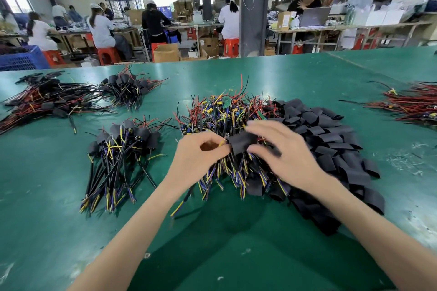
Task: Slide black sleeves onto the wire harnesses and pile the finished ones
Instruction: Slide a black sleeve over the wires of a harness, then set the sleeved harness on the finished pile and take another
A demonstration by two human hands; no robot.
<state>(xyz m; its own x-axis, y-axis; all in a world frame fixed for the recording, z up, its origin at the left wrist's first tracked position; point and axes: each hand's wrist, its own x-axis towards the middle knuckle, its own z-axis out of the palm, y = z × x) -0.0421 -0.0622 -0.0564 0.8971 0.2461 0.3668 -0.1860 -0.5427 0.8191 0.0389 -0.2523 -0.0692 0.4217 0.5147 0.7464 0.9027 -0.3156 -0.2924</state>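
My left hand [198,156] pinches the yellow and black wires of one harness [186,198], whose long tail hangs toward me. My right hand [281,151], blurred by motion, holds a black sleeve [241,140] between thumb and fingers at the harness's upper end. Both hands hover over a big heap of bare harnesses [227,113] with red, yellow and blue wires. A heap of loose black sleeves [331,146] lies just right of it. A pile of sleeved harnesses [120,151] sits to the left of my left hand.
More sleeved bundles lie at the far left [47,99] and back centre-left [128,88] of the green table [47,196]. Red-wired harnesses [411,104] lie at the right edge. Plastic scraps [402,163] dot the right side. Other workers sit at benches beyond the table.
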